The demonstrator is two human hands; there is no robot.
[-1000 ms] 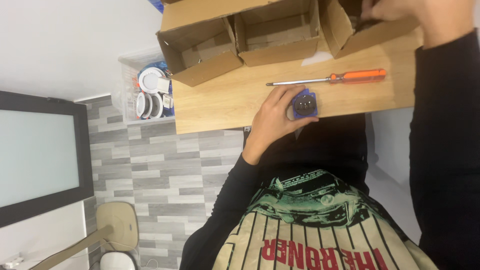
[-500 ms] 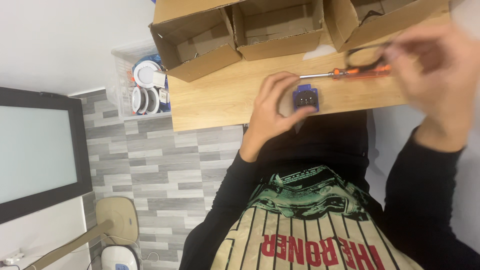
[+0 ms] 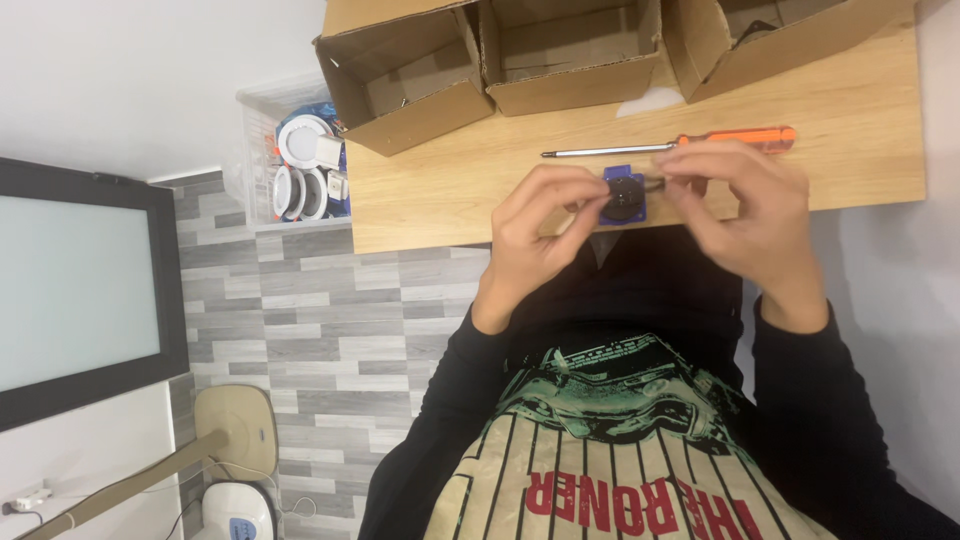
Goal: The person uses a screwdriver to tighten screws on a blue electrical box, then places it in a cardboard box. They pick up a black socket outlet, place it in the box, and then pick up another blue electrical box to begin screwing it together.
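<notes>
Closest to me, shirt: a striped shirt [image 3: 640,470] with a green print and dark sleeves fills the lower part of the head view.
Left hand: I see my left hand [image 3: 535,235] curled around the left side of a small blue socket part [image 3: 625,197], fingers [image 3: 570,190] pinching its edge, so it is clenched on the part.
Right hand: my right hand [image 3: 745,205] comes in from the other side; its fingertips [image 3: 680,180] press at the part's right edge, grasping something small there that I cannot make out.
Socket part: blue square body with a round black face, held between both hands just above the near edge of the surface [image 3: 450,190].
Screwdriver: an orange-handled screwdriver [image 3: 670,145] lies flat on the surface just beyond the hands, its metal shaft pointing left; the right hand's knuckles sit close to the handle, apart from it.
Boxes: three open cardboard boxes [image 3: 570,60] stand side by side along the far edge of the surface, flaps up.
Bin: a clear plastic bin [image 3: 295,165] with round white fittings stands off the left end of the surface.
Floor side: grey brick-pattern tiles [image 3: 330,330], a dark-framed panel [image 3: 80,285] at the far left.
</notes>
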